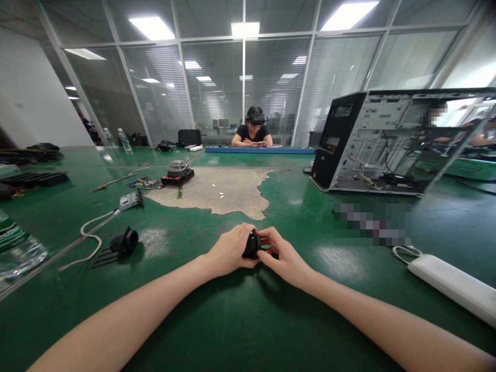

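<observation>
Both my hands meet around a small black part (251, 245), perhaps plastic, just above the green tabletop (248, 320). My left hand (232, 247) is closed round its left side, with the thumb below and fingers over the top. From the right, my right hand (284, 253) pinches the same part between thumb and fingertips. Much of the part is hidden by my fingers, so its exact kind cannot be made out. To the left on the table lies another black part (124, 242) with a round end and flat prongs.
An open computer case (341, 150) stands at the right, near a white power strip (453, 279). A cooler with a fan (177, 173) and a metal bracket (130, 200) lie left of the bare patch (232, 191). A plastic bottle (23, 253) is far left. Someone (253, 129) sits opposite.
</observation>
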The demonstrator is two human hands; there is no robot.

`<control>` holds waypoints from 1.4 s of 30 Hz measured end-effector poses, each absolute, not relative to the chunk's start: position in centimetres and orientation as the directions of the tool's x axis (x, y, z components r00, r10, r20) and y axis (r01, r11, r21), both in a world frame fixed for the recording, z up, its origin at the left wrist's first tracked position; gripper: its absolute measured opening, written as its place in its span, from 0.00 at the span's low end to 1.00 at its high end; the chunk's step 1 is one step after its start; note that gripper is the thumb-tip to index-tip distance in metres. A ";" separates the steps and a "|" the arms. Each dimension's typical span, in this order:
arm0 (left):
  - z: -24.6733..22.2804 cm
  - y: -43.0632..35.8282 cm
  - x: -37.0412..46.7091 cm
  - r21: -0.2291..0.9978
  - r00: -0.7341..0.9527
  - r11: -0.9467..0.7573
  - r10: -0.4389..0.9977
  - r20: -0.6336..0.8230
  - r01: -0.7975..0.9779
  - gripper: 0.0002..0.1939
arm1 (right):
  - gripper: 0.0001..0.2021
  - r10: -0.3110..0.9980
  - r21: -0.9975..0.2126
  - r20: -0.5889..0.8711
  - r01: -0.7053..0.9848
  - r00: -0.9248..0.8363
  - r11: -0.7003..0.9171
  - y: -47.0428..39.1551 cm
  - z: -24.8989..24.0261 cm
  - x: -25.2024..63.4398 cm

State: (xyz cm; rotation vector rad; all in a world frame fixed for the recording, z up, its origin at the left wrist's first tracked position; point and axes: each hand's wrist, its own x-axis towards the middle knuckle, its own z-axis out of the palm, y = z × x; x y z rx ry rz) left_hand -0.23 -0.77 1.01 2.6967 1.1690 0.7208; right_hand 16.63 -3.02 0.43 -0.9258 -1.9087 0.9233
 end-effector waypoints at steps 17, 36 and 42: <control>0.9 -0.8 -0.3 0.277 0.598 -0.708 0.701 0.390 0.650 0.28 | 0.09 0.853 -0.857 0.344 0.240 -0.391 0.456 -3.0 0.4 16.6; 0.9 -0.8 -0.2 0.293 0.600 -0.711 0.699 0.388 0.639 0.29 | 0.10 0.808 -0.783 0.463 0.258 -0.366 0.566 -3.3 0.6 16.7; 0.9 -0.8 -0.2 0.283 0.595 -0.709 0.700 0.396 0.646 0.27 | 0.11 0.843 -0.813 0.420 0.275 -0.335 0.514 -3.0 0.4 16.7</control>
